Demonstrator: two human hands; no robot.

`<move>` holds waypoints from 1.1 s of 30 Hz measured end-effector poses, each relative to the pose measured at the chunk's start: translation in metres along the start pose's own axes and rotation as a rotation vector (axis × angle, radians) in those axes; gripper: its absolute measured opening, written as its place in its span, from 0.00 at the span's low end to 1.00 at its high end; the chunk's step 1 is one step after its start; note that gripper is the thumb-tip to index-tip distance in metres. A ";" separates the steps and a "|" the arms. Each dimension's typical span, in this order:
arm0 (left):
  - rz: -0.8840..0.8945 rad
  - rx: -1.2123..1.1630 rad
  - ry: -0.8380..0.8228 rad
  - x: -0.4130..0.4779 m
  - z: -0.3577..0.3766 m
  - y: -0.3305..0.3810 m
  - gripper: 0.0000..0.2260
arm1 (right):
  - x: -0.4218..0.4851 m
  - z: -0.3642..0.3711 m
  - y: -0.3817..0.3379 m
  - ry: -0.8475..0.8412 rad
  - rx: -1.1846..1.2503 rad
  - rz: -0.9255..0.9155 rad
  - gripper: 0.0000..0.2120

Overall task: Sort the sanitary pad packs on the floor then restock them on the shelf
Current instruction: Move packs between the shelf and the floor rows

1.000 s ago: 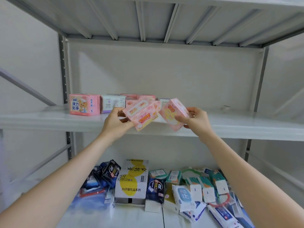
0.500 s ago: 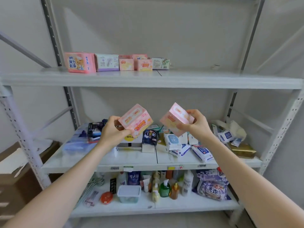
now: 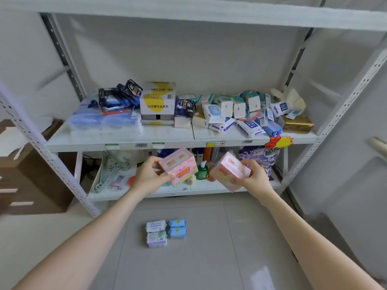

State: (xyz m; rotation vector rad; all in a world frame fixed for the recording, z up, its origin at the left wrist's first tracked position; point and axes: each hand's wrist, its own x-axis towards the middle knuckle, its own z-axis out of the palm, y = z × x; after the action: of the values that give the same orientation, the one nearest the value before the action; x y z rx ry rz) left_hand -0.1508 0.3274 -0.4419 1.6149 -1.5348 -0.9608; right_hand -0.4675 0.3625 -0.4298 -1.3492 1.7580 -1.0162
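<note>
My left hand (image 3: 147, 176) grips a pink sanitary pad pack (image 3: 178, 166) in front of the bottom shelf. My right hand (image 3: 253, 178) grips a second pink pack (image 3: 229, 172) beside it, the two packs a little apart. On the grey floor below lie two white-and-lilac packs (image 3: 156, 233) stacked front to back, with two blue packs (image 3: 177, 228) touching them on the right. The white metal shelf unit (image 3: 125, 139) stands ahead; its upper shelf edge (image 3: 209, 12) crosses the top of the view.
The middle shelf holds a yellow-and-white carton (image 3: 157, 102), dark packs (image 3: 120, 95), wipes packs (image 3: 247, 114) and a gold box (image 3: 297, 124). Bottles (image 3: 202, 169), hangers (image 3: 109, 170) and a purple bag (image 3: 266, 158) fill the bottom shelf. A brown cabinet (image 3: 27, 181) stands at the left.
My view and both hands have dropped from the upper shelf down to the bottom shelf, each hand still holding its pink pack. The packs on the floor have come into sight.
</note>
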 end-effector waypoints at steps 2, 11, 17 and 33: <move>-0.018 0.038 -0.028 -0.004 0.013 -0.019 0.22 | -0.006 0.007 0.025 -0.016 -0.012 0.042 0.28; -0.139 0.107 -0.161 -0.002 0.077 -0.109 0.25 | -0.023 0.042 0.127 -0.110 -0.150 0.220 0.26; -0.204 0.125 -0.217 0.024 0.120 -0.163 0.24 | -0.019 0.072 0.192 -0.188 -0.210 0.306 0.26; -0.294 0.173 -0.321 0.165 0.273 -0.338 0.25 | 0.111 0.174 0.396 -0.417 -0.395 0.372 0.28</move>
State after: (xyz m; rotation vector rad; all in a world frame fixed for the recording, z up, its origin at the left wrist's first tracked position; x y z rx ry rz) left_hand -0.2245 0.1814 -0.8770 1.9186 -1.6563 -1.3300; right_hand -0.5120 0.2860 -0.8677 -1.2769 1.8378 -0.1711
